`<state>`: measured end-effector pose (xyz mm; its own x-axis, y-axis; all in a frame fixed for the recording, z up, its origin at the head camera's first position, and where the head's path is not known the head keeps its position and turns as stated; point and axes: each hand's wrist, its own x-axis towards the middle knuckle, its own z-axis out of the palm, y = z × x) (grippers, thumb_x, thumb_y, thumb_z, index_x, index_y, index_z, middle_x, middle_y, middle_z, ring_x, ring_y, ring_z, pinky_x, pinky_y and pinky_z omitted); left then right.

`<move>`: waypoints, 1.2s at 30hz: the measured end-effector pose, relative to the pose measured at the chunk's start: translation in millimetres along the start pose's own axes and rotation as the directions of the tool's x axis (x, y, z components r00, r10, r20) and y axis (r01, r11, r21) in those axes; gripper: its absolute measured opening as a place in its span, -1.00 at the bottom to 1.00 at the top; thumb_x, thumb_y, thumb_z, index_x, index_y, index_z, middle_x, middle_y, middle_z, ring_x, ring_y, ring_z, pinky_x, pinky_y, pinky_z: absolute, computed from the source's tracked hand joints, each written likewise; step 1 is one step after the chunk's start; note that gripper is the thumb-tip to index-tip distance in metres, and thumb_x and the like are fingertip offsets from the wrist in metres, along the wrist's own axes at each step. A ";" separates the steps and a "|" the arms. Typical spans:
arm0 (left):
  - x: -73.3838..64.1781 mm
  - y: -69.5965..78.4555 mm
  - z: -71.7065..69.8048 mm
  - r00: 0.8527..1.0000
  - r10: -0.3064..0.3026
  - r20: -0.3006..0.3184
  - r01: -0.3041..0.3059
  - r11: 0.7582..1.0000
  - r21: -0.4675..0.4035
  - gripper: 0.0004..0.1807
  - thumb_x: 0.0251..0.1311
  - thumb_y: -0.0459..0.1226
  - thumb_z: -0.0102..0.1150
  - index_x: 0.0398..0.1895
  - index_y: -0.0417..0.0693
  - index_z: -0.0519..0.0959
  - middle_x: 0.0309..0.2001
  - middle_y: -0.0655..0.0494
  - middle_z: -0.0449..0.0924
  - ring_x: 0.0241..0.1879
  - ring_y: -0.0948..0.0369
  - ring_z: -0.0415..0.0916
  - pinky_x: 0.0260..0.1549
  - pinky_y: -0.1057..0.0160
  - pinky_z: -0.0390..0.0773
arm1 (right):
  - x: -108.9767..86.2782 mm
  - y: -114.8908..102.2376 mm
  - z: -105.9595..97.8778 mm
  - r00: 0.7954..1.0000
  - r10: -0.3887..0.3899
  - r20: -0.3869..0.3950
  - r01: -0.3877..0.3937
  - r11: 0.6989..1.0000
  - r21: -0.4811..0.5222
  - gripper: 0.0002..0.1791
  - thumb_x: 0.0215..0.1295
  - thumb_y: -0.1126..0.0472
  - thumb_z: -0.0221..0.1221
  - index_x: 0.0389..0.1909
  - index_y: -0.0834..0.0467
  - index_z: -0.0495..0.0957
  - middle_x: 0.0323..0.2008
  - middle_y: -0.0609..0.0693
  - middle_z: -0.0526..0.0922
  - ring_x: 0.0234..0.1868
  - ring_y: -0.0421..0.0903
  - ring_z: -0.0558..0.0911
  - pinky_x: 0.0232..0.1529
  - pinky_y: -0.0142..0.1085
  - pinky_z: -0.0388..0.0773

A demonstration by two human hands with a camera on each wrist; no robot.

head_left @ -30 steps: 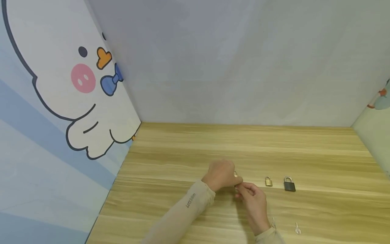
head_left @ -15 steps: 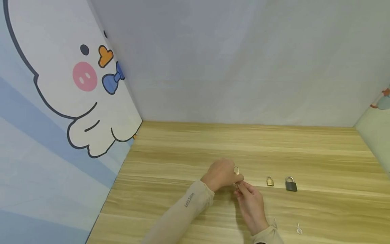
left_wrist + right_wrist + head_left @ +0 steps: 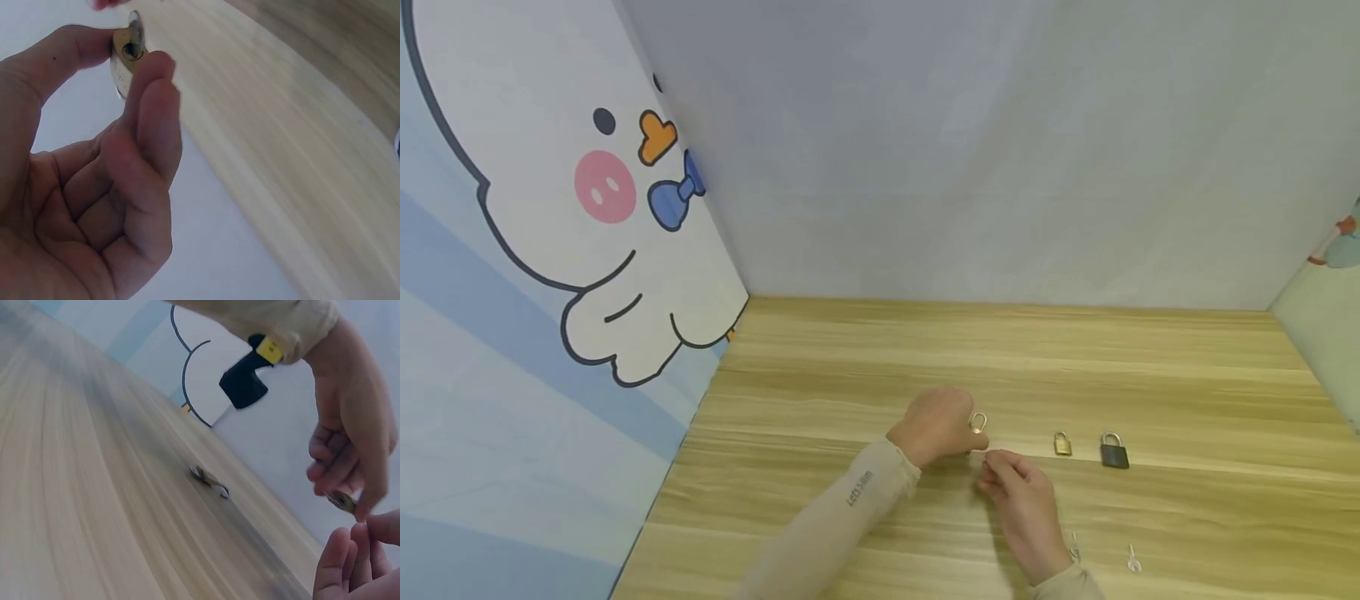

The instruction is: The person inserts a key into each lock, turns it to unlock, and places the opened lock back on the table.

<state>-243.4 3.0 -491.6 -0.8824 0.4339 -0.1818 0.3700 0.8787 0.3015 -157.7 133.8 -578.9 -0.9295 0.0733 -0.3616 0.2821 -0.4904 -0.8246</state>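
In the head view my left hand (image 3: 936, 425) holds a small brass padlock (image 3: 977, 423) above the table, its shackle sticking up past the fingers. From the left wrist, thumb and forefinger pinch the padlock (image 3: 122, 61), its round keyhole turned to the camera. A thin silver piece (image 3: 135, 28) stands beside that keyhole; it looks like a key, but this is not certain. My right hand (image 3: 1022, 504) is close by on the right, with thumb and forefinger brought together. Whether something lies between those fingertips cannot be made out. Its fingers (image 3: 340, 553) are just below the padlock (image 3: 342, 501) in the right wrist view.
Right of the hands on the wooden table (image 3: 1210, 383) lie a second brass padlock (image 3: 1062, 444) and a larger black padlock (image 3: 1114, 451). Nearer the front lie a silver key (image 3: 1133, 559) and another key (image 3: 1074, 547) beside the right cuff. A grey wall (image 3: 1000, 167) stands behind.
My left hand has shifted slightly left with the brass padlock, whose shackle shows more now. A small gap has opened between it and the right fingertips in the head view.
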 end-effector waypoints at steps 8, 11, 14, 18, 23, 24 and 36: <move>-4.3 -3.0 -12.4 0.995 0.080 0.052 -0.083 0.994 0.077 -0.59 -0.03 -0.17 0.50 -0.65 0.03 0.36 -0.66 0.24 0.24 -0.64 0.32 0.16 -0.68 0.39 0.25 | -0.7 -14.6 -16.6 0.999 -0.044 -0.013 0.042 0.985 -0.166 -0.80 0.40 0.32 0.20 -0.09 0.39 0.51 -0.21 0.11 0.61 -0.22 -0.06 0.59 -0.15 -0.31 0.60; -7.7 -6.1 -15.8 0.989 0.140 0.053 -0.145 0.985 0.095 -0.60 -0.06 -0.19 0.48 -0.66 0.04 0.35 -0.65 0.25 0.25 -0.62 0.32 0.16 -0.66 0.38 0.27 | -1.2 -19.8 -20.2 0.996 -0.086 -0.003 0.082 0.957 -0.278 -0.77 0.38 0.31 0.22 -0.06 0.38 0.51 -0.19 0.14 0.63 -0.21 -0.05 0.61 -0.15 -0.30 0.60; -10.3 -10.3 -17.7 0.972 0.227 0.066 -0.233 0.966 0.111 -0.63 -0.05 -0.19 0.45 -0.66 0.04 0.37 -0.64 0.26 0.27 -0.60 0.32 0.17 -0.63 0.40 0.28 | -1.3 -24.8 -24.0 0.984 -0.179 0.029 0.175 0.895 -0.410 -0.73 0.37 0.27 0.24 -0.04 0.38 0.53 -0.18 0.18 0.66 -0.20 -0.03 0.63 -0.17 -0.30 0.61; -12.1 -16.1 -18.5 0.931 0.354 0.091 -0.364 0.923 0.124 -0.70 0.00 -0.21 0.39 -0.62 0.04 0.41 -0.64 0.28 0.29 -0.60 0.36 0.16 -0.63 0.44 0.25 | -1.5 -33.5 -27.7 0.921 -0.361 0.147 0.376 0.728 -0.573 -0.74 0.39 0.21 0.25 -0.04 0.31 0.62 -0.14 0.15 0.70 -0.15 -0.08 0.66 -0.17 -0.33 0.61; -13.7 -18.5 -21.1 0.890 0.441 0.115 -0.455 0.875 0.167 -0.74 0.07 -0.19 0.36 -0.55 0.05 0.43 -0.60 0.31 0.33 -0.60 0.38 0.18 -0.61 0.46 0.25 | 1.3 -42.4 -27.6 0.799 -0.508 0.322 0.572 0.478 -0.666 -0.85 0.39 0.24 0.25 -0.10 0.18 0.70 -0.13 -0.02 0.73 -0.15 -0.16 0.66 -0.21 -0.38 0.60; -13.7 -18.8 -21.1 0.885 0.452 0.115 -0.466 0.868 0.173 -0.75 0.08 -0.19 0.35 -0.54 0.05 0.43 -0.59 0.32 0.34 -0.59 0.39 0.19 -0.60 0.47 0.26 | 2.3 -43.3 -27.4 0.777 -0.521 0.354 0.598 0.435 -0.673 -0.86 0.37 0.27 0.26 -0.11 0.16 0.70 -0.13 -0.06 0.73 -0.16 -0.17 0.66 -0.22 -0.38 0.60; -13.0 -22.6 -21.2 0.846 0.526 0.085 -0.532 0.829 0.170 -0.79 0.10 -0.23 0.30 -0.55 0.03 0.45 -0.60 0.30 0.29 -0.61 0.40 0.15 -0.60 0.48 0.21 | 8.3 -44.5 -25.0 0.728 -0.478 0.492 0.672 0.357 -0.648 -0.82 0.30 0.39 0.28 -0.15 0.10 0.72 -0.17 -0.17 0.73 -0.16 -0.22 0.64 -0.24 -0.31 0.62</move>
<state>-246.4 -26.7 -476.2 -0.5274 0.8463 -0.0751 0.8260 0.5314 0.1879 -172.0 178.0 -556.1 -0.9283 -0.1395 0.3448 -0.3701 0.4371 -0.8197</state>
